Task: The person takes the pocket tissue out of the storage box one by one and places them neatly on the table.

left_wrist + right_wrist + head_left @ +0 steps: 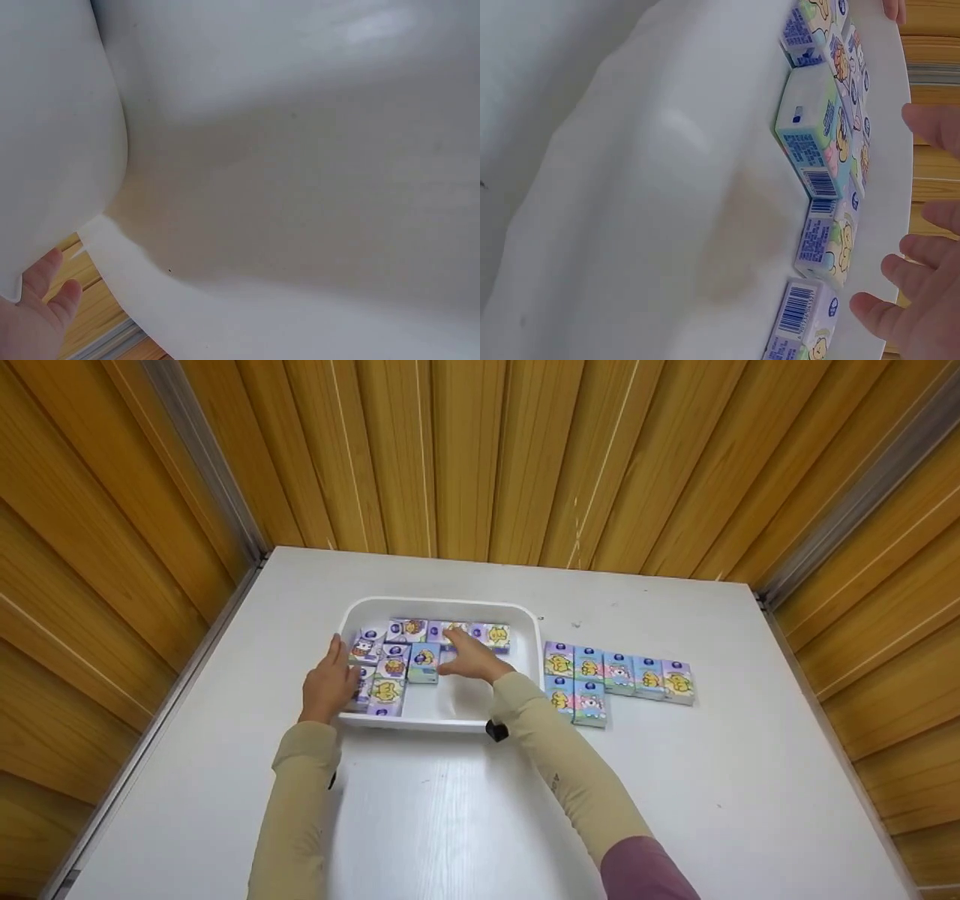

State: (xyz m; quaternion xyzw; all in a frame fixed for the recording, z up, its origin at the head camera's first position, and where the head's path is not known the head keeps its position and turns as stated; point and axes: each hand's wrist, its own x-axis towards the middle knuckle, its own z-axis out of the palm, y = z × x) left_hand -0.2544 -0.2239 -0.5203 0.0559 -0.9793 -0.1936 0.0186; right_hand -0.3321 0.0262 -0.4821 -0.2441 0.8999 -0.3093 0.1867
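A white tray (442,724) holds several small tissue packs with cartoon prints. My left hand (328,682) lies over the tray's left rim, beside a purple tissue pack (365,647), fingers extended. In the left wrist view, only part of the left hand (34,315) shows past the tray's wall. My right hand (474,658) is above the tray's middle, just right of a blue tissue pack (424,661). Its fingers are spread with nothing between them in the right wrist view, where the blue pack's end (806,135) shows.
Right of the tray, more tissue packs (619,673) lie on the white table (720,795) in two rows. Wood-patterned panels (465,457) stand behind the table and at both sides. Inside the tray, packs line the back and left walls.
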